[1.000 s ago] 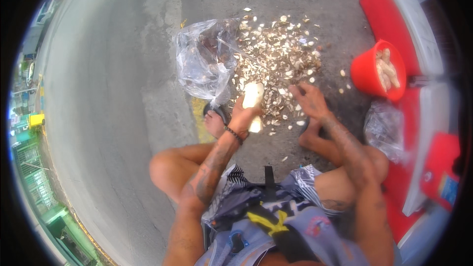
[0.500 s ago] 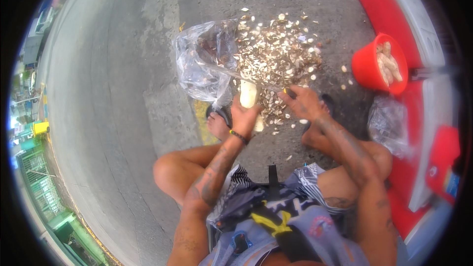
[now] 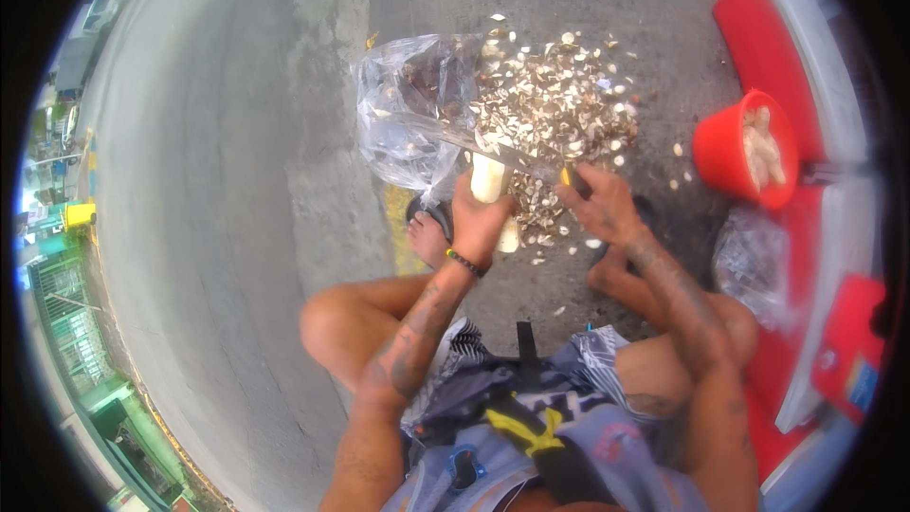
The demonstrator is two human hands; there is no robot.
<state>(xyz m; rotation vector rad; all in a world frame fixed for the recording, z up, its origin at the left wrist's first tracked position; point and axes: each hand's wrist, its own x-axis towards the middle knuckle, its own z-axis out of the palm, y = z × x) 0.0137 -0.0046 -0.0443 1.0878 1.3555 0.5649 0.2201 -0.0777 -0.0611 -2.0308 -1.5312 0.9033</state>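
My left hand (image 3: 482, 218) is wrapped round a pale, peeled root (image 3: 488, 180) held upright at a slant. My right hand (image 3: 601, 206) grips a long knife (image 3: 498, 156) by its yellow and dark handle; the blade lies across the root's upper end and reaches left over a clear plastic bag (image 3: 408, 85). Pale pieces show on the blade at the root. A spread of white and brown peels and chips (image 3: 559, 104) covers the ground beyond and between my hands.
A red bucket (image 3: 716, 156) of pale roots stands at the right, beside red-and-grey boxes (image 3: 763, 38) and another crumpled plastic bag (image 3: 749, 265). My bare legs and feet (image 3: 427, 237) frame the peels. Grey pavement (image 3: 209, 180) stretches left toward green railings (image 3: 71, 327).
My right hand has brought the knife blade down from beyond the root onto its upper end. My left hand still holds the root. The view has shifted slightly.
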